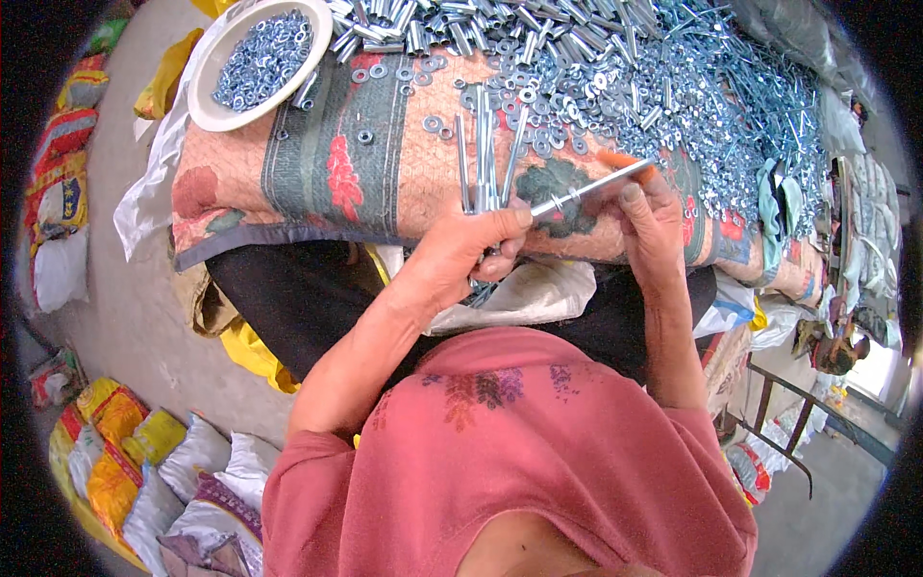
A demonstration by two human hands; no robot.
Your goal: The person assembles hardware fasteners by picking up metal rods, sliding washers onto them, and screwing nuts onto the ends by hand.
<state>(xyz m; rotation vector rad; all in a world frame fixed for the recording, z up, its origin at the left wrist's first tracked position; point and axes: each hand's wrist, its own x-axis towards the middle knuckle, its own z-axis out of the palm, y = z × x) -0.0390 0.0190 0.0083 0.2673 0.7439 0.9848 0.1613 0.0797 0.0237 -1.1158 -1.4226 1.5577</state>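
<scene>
My left hand (479, 242) is closed round a bundle of long, thin metal bolts (488, 154) that stick up from the fist. Between its thumb and fingers is also the lower end of a slanting bolt (546, 206), with what look like small washers partway along it. At that bolt's upper end, my right hand (656, 223) pinches a silvery metal sleeve (615, 177) with thumb and fingers. Something orange covers a right fingertip. Past both hands, loose flat washers (543, 135) lie on the patterned cloth (442, 183).
A white bowl (207, 106) of small metal rings stands at the far left. Heaps of metal sleeves (471, 34) and thin bolts (769, 87) cover the far side. Filled sacks (183, 471) lie on the floor at left. A metal frame (793, 438) stands at right.
</scene>
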